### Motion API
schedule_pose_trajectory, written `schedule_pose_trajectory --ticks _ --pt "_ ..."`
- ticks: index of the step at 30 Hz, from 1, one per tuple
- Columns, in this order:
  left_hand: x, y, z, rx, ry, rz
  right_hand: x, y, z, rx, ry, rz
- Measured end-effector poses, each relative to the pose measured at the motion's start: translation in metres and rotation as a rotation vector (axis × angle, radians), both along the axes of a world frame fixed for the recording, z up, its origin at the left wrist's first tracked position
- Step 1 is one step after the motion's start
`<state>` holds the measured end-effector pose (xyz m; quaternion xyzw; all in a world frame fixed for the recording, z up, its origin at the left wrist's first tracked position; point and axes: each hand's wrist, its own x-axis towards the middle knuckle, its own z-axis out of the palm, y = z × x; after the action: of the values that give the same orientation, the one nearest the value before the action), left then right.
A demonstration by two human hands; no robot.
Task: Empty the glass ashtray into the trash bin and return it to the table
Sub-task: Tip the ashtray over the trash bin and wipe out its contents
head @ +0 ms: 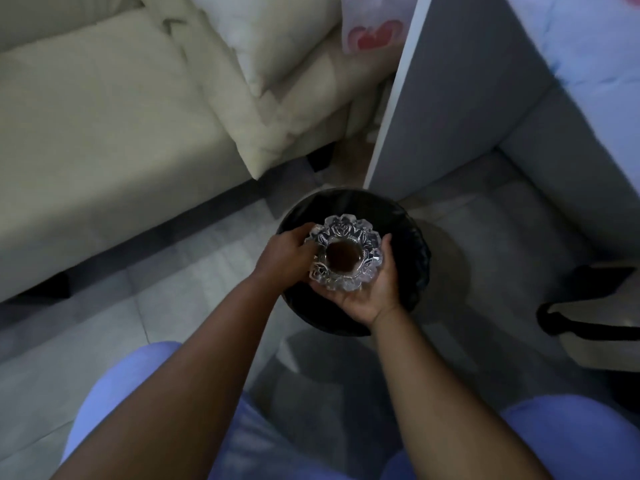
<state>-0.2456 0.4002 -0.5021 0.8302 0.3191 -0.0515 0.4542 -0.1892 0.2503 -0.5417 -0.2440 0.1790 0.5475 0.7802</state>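
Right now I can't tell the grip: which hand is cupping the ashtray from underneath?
The right hand, palm up beneath the glass ashtray over the trash bin. The left hand only grips its side rim, knuckles up.

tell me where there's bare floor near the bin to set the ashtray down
Bare tile lies left of the bin, between it and the sofa, and right of it, between the bin, the white panel and the black-handled bag. Behind the bin it is crowded: cushion and panel close in. Both hands hold the ashtray over the bin.
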Motion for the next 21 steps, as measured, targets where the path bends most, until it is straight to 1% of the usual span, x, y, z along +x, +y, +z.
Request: schedule_pose_trajectory --ticks 2,4,6,8,10,12,14,15,16,18,19,20,21 --pt "-0.004 0.004 -0.006 0.033 -0.04 -0.041 0.001 0.0 -0.004 -0.021 -0.022 0.014" --pt "-0.012 0.007 -0.012 0.195 -0.08 -0.106 0.004 0.0 -0.006 -0.07 -0.044 0.041" --pt "-0.025 0.007 -0.02 0.347 -0.081 -0.107 0.009 0.002 -0.004 -0.188 -0.16 0.115" --pt "-0.04 0.006 -0.032 0.346 -0.081 -0.083 0.013 0.007 -0.002 -0.437 -0.423 0.302" --pt "-0.049 0.003 -0.047 0.289 -0.087 -0.102 0.015 0.013 -0.007 -0.719 -0.772 0.472" --pt "-0.05 0.001 -0.058 0.264 -0.103 -0.107 0.018 0.019 -0.018 -0.937 -1.148 0.591" --pt "-0.048 -0.004 -0.065 0.275 -0.122 -0.085 0.018 0.023 -0.022 -1.112 -1.504 0.799" --pt "-0.047 -0.005 -0.066 0.282 -0.137 -0.072 0.016 0.025 -0.023 -1.153 -1.672 0.888" --pt "-0.047 -0.007 -0.067 0.285 -0.152 -0.062 0.014 0.026 -0.023 -1.15 -1.844 0.951" --pt "-0.049 -0.008 -0.068 0.283 -0.166 -0.052 0.009 0.028 -0.024 -1.007 -2.143 1.038" --pt "-0.05 -0.008 -0.069 0.282 -0.167 -0.049 0.008 0.028 -0.025 -0.907 -2.225 1.079" --pt "-0.05 -0.008 -0.069 0.282 -0.164 -0.047 0.008 0.028 -0.024 -0.836 -2.261 1.1" --pt "-0.049 -0.008 -0.07 0.283 -0.155 -0.05 0.01 0.027 -0.024 -0.816 -2.246 1.096"
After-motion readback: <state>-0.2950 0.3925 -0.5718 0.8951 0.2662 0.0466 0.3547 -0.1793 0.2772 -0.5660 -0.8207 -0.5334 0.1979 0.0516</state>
